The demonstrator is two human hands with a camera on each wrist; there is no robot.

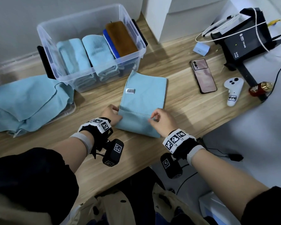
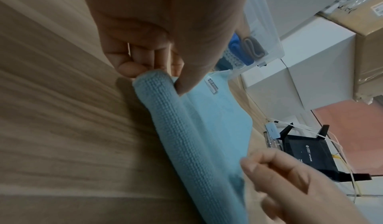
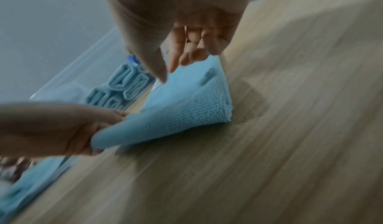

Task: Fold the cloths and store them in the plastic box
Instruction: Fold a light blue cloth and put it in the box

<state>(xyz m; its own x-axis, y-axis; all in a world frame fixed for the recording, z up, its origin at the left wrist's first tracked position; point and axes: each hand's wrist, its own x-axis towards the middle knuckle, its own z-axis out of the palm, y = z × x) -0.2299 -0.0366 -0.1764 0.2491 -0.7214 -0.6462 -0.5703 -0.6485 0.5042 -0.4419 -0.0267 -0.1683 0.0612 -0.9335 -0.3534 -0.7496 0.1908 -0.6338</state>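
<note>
Light-blue microfibre cloth (image 1: 143, 101), already folded into a narrow rectangle, lying flat on the pale wood-grain tabletop (image 1: 185, 114) just in front of the clear plastic storage box (image 1: 133, 30), which stands at the far left and holds rolled blue cloths and a brown one. The near end of the cloth has been turned over once. The left hand (image 1: 111, 115) pinches the left end of that turned fold between thumb and curled fingers (image 2: 128, 66). The right hand (image 1: 162, 118) sits at the right end with fingers loosely bent and thumb close to forefinger; whether it actually grips the fabric is hard to judge, since the right wrist view is blurred. A heap of unfolded light-blue cloths (image 1: 26, 101) waits at the far left of the table.

To do this step well, both ends should probably advance together, so the fold keeps parallel to the far edge. Keeping the roll tight and pressed to the tabletop should stop the layers fanning out. A roll matching those in the box should fit the gap beside them.
</note>
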